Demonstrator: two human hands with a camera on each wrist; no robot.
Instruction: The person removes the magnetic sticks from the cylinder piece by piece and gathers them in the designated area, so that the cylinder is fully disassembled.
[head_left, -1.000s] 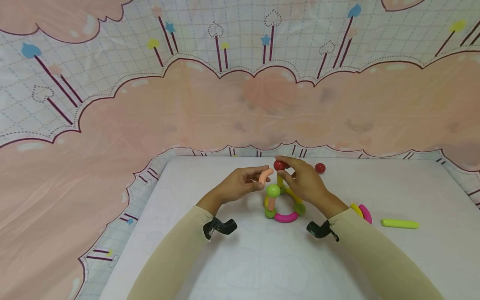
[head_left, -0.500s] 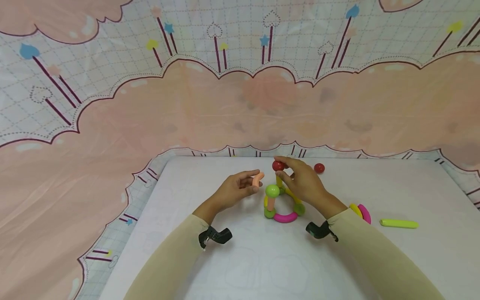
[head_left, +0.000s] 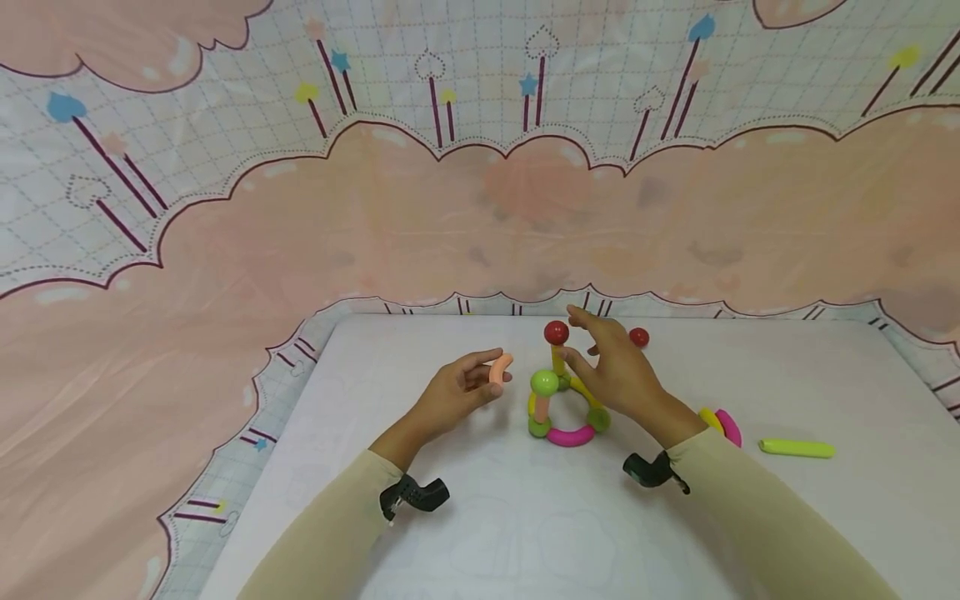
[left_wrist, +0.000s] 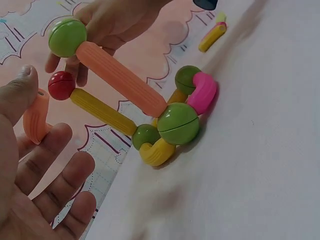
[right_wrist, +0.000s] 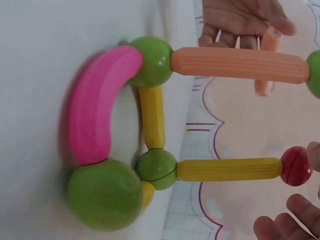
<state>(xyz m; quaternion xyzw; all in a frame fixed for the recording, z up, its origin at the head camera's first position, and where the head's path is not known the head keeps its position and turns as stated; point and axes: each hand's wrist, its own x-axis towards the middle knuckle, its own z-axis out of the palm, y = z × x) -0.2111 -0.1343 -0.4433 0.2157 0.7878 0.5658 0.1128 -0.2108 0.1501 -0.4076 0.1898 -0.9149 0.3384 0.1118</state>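
Six balls (head_left: 557,332), three sticks (head_left: 797,448), six arcs (head_left: 572,437) show

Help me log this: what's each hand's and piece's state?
Left hand, pinching orange arc
Right hand, holding nothing
Ring, closed
Orange stick, upright, green-topped
Yellow stick, upright, red-topped
Far red ball, loose
Green stick, lying flat
Spare pink arc, off ring
Spare yellow arc, off ring

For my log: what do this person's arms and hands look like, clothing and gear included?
Long, plain beige sleeves cover the arms, with a bent black device at each wrist. The left hand and right hand are bare, without gloves.
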